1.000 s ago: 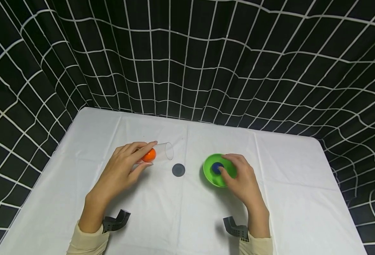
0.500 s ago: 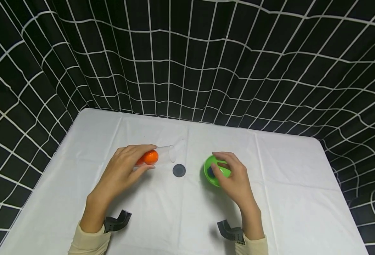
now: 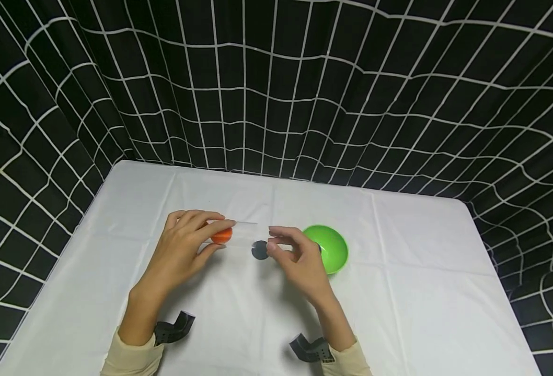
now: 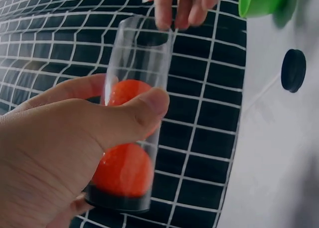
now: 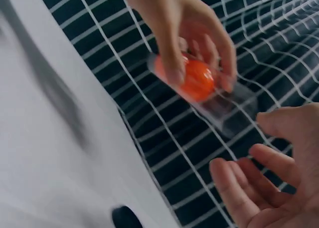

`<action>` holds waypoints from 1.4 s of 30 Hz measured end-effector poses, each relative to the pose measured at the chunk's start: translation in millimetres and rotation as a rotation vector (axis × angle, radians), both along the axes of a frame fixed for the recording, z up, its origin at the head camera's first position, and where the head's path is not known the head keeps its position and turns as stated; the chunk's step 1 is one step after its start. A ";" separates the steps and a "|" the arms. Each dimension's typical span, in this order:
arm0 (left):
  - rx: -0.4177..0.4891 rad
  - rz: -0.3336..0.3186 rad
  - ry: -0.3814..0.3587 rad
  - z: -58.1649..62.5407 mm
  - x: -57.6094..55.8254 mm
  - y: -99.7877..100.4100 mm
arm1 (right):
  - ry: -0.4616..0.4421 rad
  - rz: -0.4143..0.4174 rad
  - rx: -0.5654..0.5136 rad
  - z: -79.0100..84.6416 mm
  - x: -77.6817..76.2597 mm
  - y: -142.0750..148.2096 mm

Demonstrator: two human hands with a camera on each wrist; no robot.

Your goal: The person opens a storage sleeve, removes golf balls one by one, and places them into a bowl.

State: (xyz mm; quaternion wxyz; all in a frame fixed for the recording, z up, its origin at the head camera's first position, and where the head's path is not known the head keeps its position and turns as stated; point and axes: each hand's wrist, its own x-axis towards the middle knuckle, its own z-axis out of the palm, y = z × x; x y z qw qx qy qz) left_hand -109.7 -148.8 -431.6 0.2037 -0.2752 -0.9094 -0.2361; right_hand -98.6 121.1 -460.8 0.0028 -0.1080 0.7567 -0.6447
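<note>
Tube (image 4: 139, 56) gripped in left hand (image 3: 177, 256) over bench (image 3: 422, 292), orange balls (image 4: 124, 170) inside; right hand (image 3: 304, 266) empty, fingers loosely parted, near its uncapped end. Tipping that end downward, or a knock from the right hand, could spill the balls.

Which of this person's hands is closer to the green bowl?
The right. The right hand hangs beside the green bowl, covering part of its left edge in the head view; the left hand is farther left, holding the clear tube.
</note>
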 end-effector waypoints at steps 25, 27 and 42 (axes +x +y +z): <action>-0.039 0.017 0.081 -1.5 -2.1 1.6 | -0.166 0.034 -0.244 -16.9 -1.9 -25.0; -0.044 0.020 0.087 -1.6 -1.9 0.3 | -0.168 0.034 -0.243 -17.2 -2.5 -25.4; 0.016 -0.002 -0.010 -3.4 -1.9 -2.1 | -0.090 0.015 -0.238 -7.2 -1.1 -23.0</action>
